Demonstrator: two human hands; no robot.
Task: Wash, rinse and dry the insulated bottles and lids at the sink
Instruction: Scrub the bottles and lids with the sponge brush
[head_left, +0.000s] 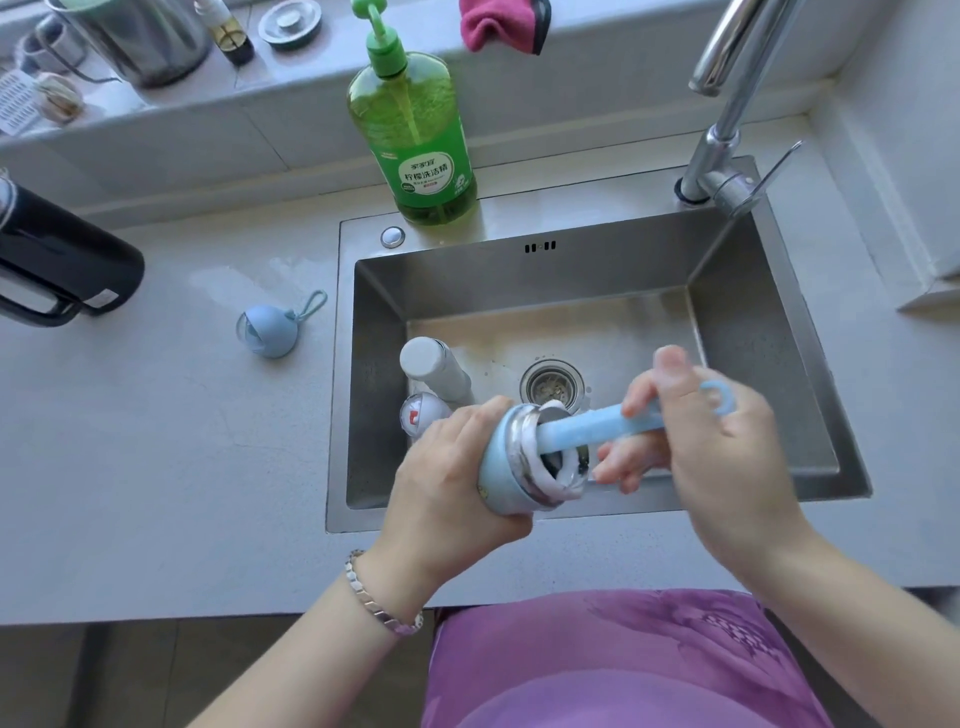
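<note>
My left hand (457, 467) grips a light blue insulated bottle (511, 467), tilted over the front of the steel sink (779, 338) with its foamy mouth facing right. My right hand (711, 431) holds the blue handle of a bottle brush (587, 430) whose head is pushed inside the bottle. A white bottle (434, 366) stands in the sink's left part, with a white lid (418, 415) beside it. The light blue lid (270, 330) with a loop cord lies on the counter left of the sink.
A green dish soap pump bottle (415, 130) stands behind the sink, the chrome tap (727, 140) at the back right. A black flask (57, 260) lies at the far left of the counter. A pink cloth (498, 23) and steel pot (135, 36) sit on the ledge.
</note>
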